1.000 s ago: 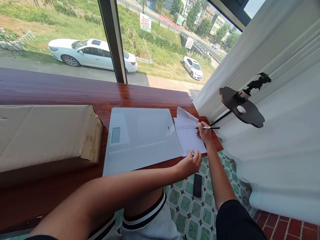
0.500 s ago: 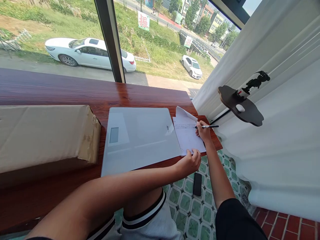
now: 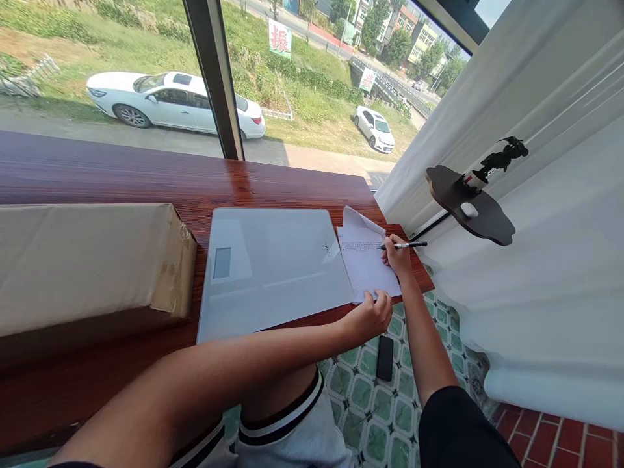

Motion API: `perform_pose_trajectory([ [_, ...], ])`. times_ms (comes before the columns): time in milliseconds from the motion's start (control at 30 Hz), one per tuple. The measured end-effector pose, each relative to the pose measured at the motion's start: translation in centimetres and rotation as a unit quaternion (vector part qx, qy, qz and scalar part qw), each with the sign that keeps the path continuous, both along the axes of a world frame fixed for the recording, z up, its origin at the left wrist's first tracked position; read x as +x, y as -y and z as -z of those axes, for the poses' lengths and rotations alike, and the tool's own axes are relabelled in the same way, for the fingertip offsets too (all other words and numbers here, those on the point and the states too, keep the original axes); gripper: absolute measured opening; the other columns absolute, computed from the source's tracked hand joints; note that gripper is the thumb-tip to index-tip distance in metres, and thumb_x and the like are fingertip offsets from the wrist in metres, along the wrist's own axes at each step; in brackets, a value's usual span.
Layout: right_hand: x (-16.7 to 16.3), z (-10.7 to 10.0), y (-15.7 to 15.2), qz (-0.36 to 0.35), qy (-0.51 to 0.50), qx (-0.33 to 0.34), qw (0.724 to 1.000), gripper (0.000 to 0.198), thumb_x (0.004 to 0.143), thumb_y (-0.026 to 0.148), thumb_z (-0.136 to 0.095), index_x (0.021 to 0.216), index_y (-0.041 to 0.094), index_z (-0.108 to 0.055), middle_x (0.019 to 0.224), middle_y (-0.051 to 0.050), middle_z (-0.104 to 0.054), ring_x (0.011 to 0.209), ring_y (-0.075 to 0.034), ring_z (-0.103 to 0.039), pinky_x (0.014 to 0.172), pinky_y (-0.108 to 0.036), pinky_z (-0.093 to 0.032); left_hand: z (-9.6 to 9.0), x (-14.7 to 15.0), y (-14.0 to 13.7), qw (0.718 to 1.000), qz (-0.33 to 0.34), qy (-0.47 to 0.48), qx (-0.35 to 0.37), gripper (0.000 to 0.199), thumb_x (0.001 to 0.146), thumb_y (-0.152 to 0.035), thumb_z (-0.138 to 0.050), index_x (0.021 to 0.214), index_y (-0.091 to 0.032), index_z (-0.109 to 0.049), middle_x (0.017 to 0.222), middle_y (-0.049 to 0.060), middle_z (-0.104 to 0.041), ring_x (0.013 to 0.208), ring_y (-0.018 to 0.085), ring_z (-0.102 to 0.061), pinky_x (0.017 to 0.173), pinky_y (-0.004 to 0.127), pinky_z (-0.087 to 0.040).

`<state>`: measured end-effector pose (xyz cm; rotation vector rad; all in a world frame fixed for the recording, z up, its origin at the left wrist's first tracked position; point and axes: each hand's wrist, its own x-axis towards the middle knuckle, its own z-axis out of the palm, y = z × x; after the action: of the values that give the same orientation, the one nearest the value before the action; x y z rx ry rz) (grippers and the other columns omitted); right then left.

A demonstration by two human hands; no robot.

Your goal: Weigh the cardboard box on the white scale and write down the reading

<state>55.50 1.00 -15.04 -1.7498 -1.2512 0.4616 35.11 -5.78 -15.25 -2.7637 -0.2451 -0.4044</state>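
A black and silver pen (image 3: 412, 245) is gripped in my right hand (image 3: 397, 257), its tip by the written lines on a white notepad (image 3: 368, 273). Handwriting covers several rows across the upper part of the page, and the pad's top sheet is folded back. At the pad's near edge, my left hand (image 3: 371, 317) has its fingers curled and pinches that edge; the thumb's exact hold is partly hidden. Just left of the pad lies a flat, glossy grey-white panel (image 3: 277, 273) with a small dark rectangle on it.
A large cardboard box (image 3: 88, 266) takes up the left of the reddish wooden table (image 3: 292, 185). On the tiled floor lies a black phone (image 3: 385, 358). A dark shelf (image 3: 482, 224) with a figurine juts out by the white curtain (image 3: 550, 279) at right.
Hardly anything differs. The view has shifted very slightly; both hands keep their places, the right with the pen at the written lines.
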Motion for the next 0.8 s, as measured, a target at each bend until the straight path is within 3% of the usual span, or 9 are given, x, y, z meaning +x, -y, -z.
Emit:
perform_pose_trajectory([
  [667,0.28,0.35,-0.21,0.017,-0.02,0.001,1.0,0.026,0.089,0.038,-0.05,0.068,0.024,-0.045,0.047,0.002,-0.05,0.037,-0.016,-0.045,0.035,-0.029,-0.036,-0.07,-0.05,-0.09,1.0,0.004,0.0,0.009,0.051,0.098,-0.008,-0.022,0.129,-0.003,-0.063,0.126,0.02,-0.065,0.107,0.026,-0.061,0.078,0.039,-0.053],
  [800,0.72,0.41,-0.3,0.05,-0.023,0.042,0.998,0.032,0.092,0.047,-0.047,0.07,0.025,-0.043,0.051,0.001,-0.048,0.041,-0.016,-0.045,0.04,-0.03,-0.037,-0.05,-0.06,-0.11,1.0,0.004,0.004,0.013,0.051,0.098,-0.007,-0.022,0.127,-0.002,-0.063,0.125,0.02,-0.066,0.107,0.027,-0.061,0.076,0.039,-0.054],
])
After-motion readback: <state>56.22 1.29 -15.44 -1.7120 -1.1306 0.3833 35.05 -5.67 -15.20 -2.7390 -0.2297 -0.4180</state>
